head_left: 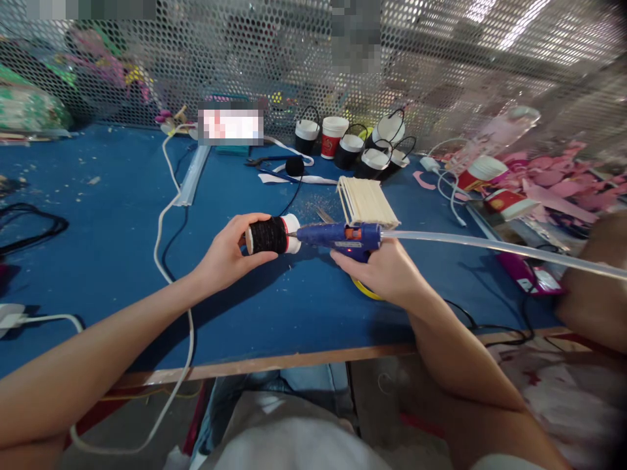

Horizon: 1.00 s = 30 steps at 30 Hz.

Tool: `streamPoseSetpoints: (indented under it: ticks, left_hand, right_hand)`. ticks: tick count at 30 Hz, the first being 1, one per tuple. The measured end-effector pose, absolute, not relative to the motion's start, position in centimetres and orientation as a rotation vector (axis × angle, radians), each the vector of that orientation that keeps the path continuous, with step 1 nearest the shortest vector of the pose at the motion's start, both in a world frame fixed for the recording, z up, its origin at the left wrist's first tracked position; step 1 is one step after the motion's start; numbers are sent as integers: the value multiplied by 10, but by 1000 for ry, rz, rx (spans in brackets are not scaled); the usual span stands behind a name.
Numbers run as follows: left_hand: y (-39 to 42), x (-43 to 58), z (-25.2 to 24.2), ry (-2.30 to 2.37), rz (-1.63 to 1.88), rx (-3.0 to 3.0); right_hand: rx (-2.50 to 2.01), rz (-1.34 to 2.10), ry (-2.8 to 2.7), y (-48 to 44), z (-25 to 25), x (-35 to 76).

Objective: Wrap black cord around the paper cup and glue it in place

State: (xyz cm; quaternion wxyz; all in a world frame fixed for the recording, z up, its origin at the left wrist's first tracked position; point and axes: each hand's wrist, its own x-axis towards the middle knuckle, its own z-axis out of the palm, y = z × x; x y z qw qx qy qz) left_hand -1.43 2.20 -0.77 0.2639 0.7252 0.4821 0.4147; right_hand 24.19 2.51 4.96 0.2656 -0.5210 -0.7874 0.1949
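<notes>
My left hand [230, 253] is closed around a small paper cup [268, 235] lying on its side in the air above the table. Black yarn wraps most of the cup, leaving a red and white band at its right end. A strand runs from it up to a black yarn ball [294, 166]. My right hand [386, 269] grips a blue hot glue gun [337, 236], its nozzle at the cup where the yarn meets the band. From the gun's back, a long translucent glue stick [490, 247] extends right. A yellow ring [366, 290] shows partly beneath my right hand.
Several black-wrapped cups [349, 154] with loop handles stand at the back, beside a red cup [334, 138]. A cream yarn bundle [369, 201] lies behind the gun. White cable [159, 241] crosses the blue table [235, 326] at left. Pink pieces [563, 176] pile up at right.
</notes>
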Motion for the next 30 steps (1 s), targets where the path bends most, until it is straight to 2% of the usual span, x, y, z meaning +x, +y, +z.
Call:
streamPoseSetpoints:
  ticks: [12,30]
  left_hand:
    - [22,-14,-8,1295,1132,2029]
    - [13,-9,-2,1193,1023,2464]
  right_hand:
    - [-1392,476,-2134,26,49,243]
    - [-1373,634,-2061,34,46,242]
